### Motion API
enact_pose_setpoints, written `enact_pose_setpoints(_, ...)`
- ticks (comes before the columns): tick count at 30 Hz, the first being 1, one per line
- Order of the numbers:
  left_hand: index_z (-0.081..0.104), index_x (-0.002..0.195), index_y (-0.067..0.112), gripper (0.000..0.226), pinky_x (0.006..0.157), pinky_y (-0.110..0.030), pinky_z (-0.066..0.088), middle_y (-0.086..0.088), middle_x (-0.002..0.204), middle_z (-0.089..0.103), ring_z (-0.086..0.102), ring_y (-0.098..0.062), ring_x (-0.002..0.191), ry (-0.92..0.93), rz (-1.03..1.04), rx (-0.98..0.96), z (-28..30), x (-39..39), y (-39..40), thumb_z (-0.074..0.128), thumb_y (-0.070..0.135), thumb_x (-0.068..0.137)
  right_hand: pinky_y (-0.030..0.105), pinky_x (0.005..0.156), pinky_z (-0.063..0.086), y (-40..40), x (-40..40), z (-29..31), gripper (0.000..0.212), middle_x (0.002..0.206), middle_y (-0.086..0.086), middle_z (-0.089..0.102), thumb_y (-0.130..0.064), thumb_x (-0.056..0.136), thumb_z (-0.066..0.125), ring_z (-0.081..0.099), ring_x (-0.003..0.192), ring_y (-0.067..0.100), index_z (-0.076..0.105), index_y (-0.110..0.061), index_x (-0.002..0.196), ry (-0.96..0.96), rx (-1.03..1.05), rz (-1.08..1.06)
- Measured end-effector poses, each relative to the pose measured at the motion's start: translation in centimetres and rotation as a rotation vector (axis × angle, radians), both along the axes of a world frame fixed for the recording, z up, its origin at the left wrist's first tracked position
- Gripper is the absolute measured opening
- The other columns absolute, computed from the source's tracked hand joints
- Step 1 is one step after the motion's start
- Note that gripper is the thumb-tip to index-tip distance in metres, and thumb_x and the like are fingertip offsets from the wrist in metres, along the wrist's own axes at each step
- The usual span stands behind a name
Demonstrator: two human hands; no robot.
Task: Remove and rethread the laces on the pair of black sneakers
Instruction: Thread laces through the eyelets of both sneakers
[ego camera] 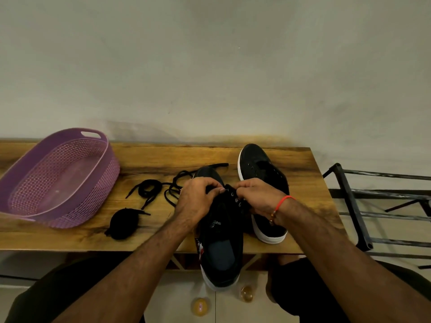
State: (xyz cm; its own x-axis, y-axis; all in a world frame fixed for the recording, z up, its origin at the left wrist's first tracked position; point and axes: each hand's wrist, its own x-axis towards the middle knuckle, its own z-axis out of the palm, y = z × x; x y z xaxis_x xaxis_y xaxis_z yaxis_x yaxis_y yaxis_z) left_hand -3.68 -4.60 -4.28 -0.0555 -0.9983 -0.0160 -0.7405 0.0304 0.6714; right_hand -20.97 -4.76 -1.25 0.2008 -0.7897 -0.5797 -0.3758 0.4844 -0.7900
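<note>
Black sneaker (pixel 221 250) overhangs the near table edge (pixel 93 243), heel off the wood. Left hand (pixel 194 201) and right hand (pixel 258 198), fingers curled, pinch lace (pixel 229 188) at the eyelets. Loose laces (pixel 149 190) lie left of the grip; second sneaker (pixel 258 169) beyond-right; purple basket (pixel 100 192) far left.

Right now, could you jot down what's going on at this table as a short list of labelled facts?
surface: wooden table
left hand: grips the near sneaker at its eyelets
right hand: pinches the lace at the same eyelets
far sneaker: unlaced, on the table
loose lace: lying on the table
bundled lace: near the table's front edge
purple basket: empty, at left
</note>
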Motion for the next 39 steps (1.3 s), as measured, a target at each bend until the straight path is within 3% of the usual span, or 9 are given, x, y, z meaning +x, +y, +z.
enact_pose_setpoints(11, 0.077, 0.099, 0.027, 0.011, 0.084, -0.028, 0.053, 0.016, 0.092, 0.072, 0.063, 0.0, 0.09, 0.008, 0.007, -0.014, 0.2, 0.4, 0.3, 0.069, 0.033, 0.094, 0.039, 0.078, 0.057, 0.2, 0.7, 0.4, 0.029, 0.108, 0.017, 0.07, -0.022, 0.104, 0.046, 0.071, 0.085, 0.028, 0.068, -0.004, 0.111, -0.121, 0.048, -0.045)
enact_pose_setpoints(15, 0.078, 0.102, 0.025, 0.014, 0.087, -0.03, 0.055, 0.013, 0.096, 0.074, 0.064, -0.001, 0.092, 0.027, -0.012, -0.031, 0.4, 0.6, 0.5, 0.069, 0.031, 0.094, 0.043, 0.074, 0.062, 0.1, 1.4, 0.3, 0.01, 0.102, 0.014, 0.07, -0.014, 0.1, 0.056, 0.074, 0.078, 0.028, 0.065, -0.012, 0.104, 0.112, -0.116, 0.004)
enact_pose_setpoints(20, 0.077, 0.11, 0.024, 0.018, 0.097, -0.038, 0.053, 0.01, 0.107, 0.074, 0.063, -0.003, 0.102, 0.02, -0.035, -0.023, 0.4, 1.0, 0.5, 0.07, 0.026, 0.093, 0.023, 0.054, 0.057, 0.1, 2.3, 0.3, 0.004, 0.089, 0.006, 0.07, -0.015, 0.096, 0.064, 0.071, 0.065, 0.016, 0.067, -0.013, 0.096, 0.299, -0.28, 0.031)
enact_pose_setpoints(25, 0.048, 0.142, 0.035, 0.064, 0.109, -0.047, 0.043, 0.002, 0.14, 0.045, 0.044, -0.022, 0.131, -0.077, -0.059, 0.157, 1.8, 2.0, 0.4, 0.078, 0.03, 0.086, 0.033, 0.069, 0.063, -0.2, 1.7, 0.5, 0.009, 0.091, 0.008, 0.071, -0.011, 0.097, 0.06, 0.074, 0.079, 0.02, 0.067, -0.01, 0.09, 0.19, -0.297, -0.109)
enact_pose_setpoints(29, 0.025, 0.156, 0.028, 0.095, 0.112, -0.044, 0.039, -0.009, 0.152, 0.022, 0.034, -0.032, 0.139, -0.087, 0.049, 0.286, 2.7, 3.5, 0.2, 0.082, 0.035, 0.081, 0.045, 0.08, 0.061, -1.1, 1.1, 2.2, 0.016, 0.091, 0.018, 0.07, -0.009, 0.102, 0.048, 0.073, 0.084, 0.033, 0.053, -0.008, 0.087, -0.319, -0.272, -0.523)
enact_pose_setpoints(32, 0.016, 0.158, 0.025, 0.105, 0.115, -0.047, 0.038, -0.011, 0.155, 0.017, 0.031, -0.035, 0.142, -0.071, 0.108, 0.316, 2.8, 4.0, 0.1, 0.084, 0.038, 0.079, 0.045, 0.068, 0.061, -2.6, -0.7, 4.8, 0.021, 0.07, 0.013, 0.061, -0.006, 0.101, 0.043, 0.064, 0.06, 0.027, 0.047, -0.01, 0.081, -0.811, -0.405, -0.82)
enact_pose_setpoints(34, 0.013, 0.159, 0.024, 0.108, 0.115, -0.049, 0.037, -0.012, 0.157, 0.014, 0.029, -0.037, 0.144, -0.056, 0.114, 0.362, 2.8, 4.0, 0.2, 0.083, 0.04, 0.079, 0.037, 0.058, 0.056, -3.3, -2.5, 6.4, 0.017, 0.066, 0.009, 0.055, -0.004, 0.097, 0.046, 0.051, 0.051, 0.021, 0.048, -0.01, 0.081, -0.937, -0.562, -0.923)
enact_pose_setpoints(36, 0.011, 0.16, 0.024, 0.109, 0.117, -0.051, 0.033, -0.012, 0.16, 0.011, 0.023, -0.036, 0.146, -0.065, 0.117, 0.382, 2.7, 3.9, 0.3, 0.082, 0.042, 0.08, 0.027, 0.049, 0.043, -3.5, -4.0, 7.4, 0.014, 0.066, 0.006, 0.055, -0.003, 0.094, 0.047, 0.044, 0.049, 0.016, 0.05, -0.011, 0.083, -0.762, -0.738, -0.877)
enact_pose_setpoints(39, 0.007, 0.16, 0.026, 0.11, 0.119, -0.056, 0.022, -0.009, 0.165, 0.001, 0.013, -0.036, 0.15, -0.147, 0.115, 0.386, 2.6, 3.7, 0.4, 0.079, 0.049, 0.08, 0.021, 0.053, 0.043, -2.8, -3.5, 6.8, 0.007, 0.078, 0.003, 0.065, -0.009, 0.097, 0.055, 0.056, 0.06, 0.012, 0.062, -0.011, 0.095, -0.058, -0.855, -0.421)
